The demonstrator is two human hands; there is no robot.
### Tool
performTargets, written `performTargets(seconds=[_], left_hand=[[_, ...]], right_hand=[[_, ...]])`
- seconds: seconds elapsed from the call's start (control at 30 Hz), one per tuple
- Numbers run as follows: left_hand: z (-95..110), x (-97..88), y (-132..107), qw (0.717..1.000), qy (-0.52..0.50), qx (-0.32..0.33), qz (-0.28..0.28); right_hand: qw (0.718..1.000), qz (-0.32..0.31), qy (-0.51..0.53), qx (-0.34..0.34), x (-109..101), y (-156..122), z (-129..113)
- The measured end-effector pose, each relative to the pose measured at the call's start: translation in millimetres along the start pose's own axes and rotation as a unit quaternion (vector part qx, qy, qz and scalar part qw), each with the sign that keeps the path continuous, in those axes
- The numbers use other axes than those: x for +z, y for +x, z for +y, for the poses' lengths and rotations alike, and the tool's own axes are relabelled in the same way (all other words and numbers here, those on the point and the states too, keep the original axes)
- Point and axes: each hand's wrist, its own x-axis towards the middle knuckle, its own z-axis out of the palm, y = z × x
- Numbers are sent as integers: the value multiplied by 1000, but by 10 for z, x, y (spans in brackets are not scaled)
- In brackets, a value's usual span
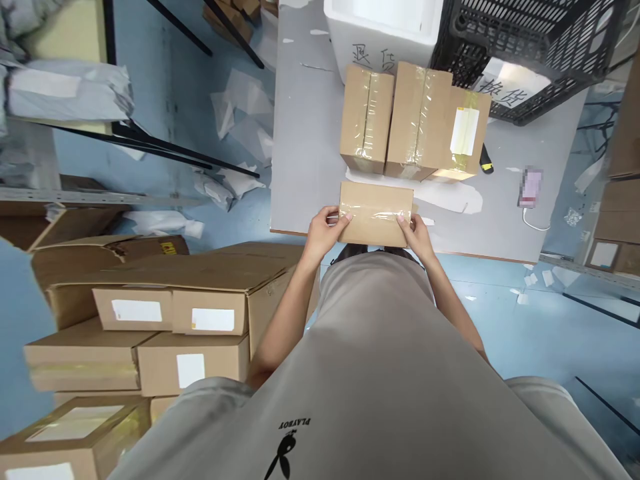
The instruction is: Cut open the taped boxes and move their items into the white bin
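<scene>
A small cardboard box [376, 200] with clear tape across it is held at the near edge of the grey table, close to my body. My left hand [327, 231] grips its left end, the thumb on top and the fingers on the side. On the right end, my right hand [416, 235] holds it the same way. Just beyond stand taller taped cardboard boxes: one at the left [367, 117], one in the middle [419, 120], and one with a white label at the right [457, 150].
Behind the boxes are a white bin [385, 40] with handwriting and black plastic crates [525, 40]. A black and yellow cutter [486, 160] and a phone [530, 187] on a white cable lie on the table [310, 147]. Stacked cartons [195, 360] fill the left side.
</scene>
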Motion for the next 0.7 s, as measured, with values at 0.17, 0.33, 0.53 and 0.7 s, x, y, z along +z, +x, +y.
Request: performTargets(seconds=[0.17, 0.33, 0.53, 0.7], left_hand=[[-158, 89, 82, 998, -67, -13, -10], [-429, 297, 326, 991, -65, -116, -2], [-513, 613, 405, 986, -54, -150, -46], [-419, 921, 349, 972, -116, -104, -174]], right_hand=[[1000, 0, 24, -6, -171, 14, 94], [998, -14, 55, 22, -674, 7, 204], [978, 208, 13, -23, -1280, 16, 357], [984, 166, 1, -62, -1439, -105, 339]])
